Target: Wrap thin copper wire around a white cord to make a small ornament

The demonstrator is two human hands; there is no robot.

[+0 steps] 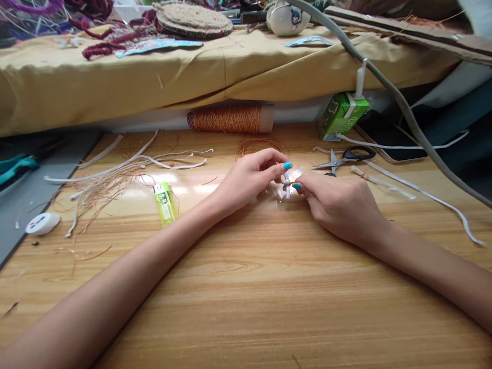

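Observation:
Near the middle of the table, my left hand [255,177] pinches a short white strip [288,190] between thumb and fingers. The strip hangs below the fingertips, with a small dark wrap around it. My right hand [342,207] is closed just to the right, its thumb and forefinger gripping a thin orange thread [293,183] that meets the strip. The rest of the thread is hidden in the fingers. Behind my left hand lies a loose coil of orange thread [246,146]. Black-handled scissors [333,163] rest open beyond my right hand.
A thread cone [228,119] lies at the back beside a green drink carton [342,117]. White strips [126,164] and thread scraps spread at left, near a yellow-green lighter [165,204] and a white cap [43,223]. A grey cable [400,97] crosses the upper right.

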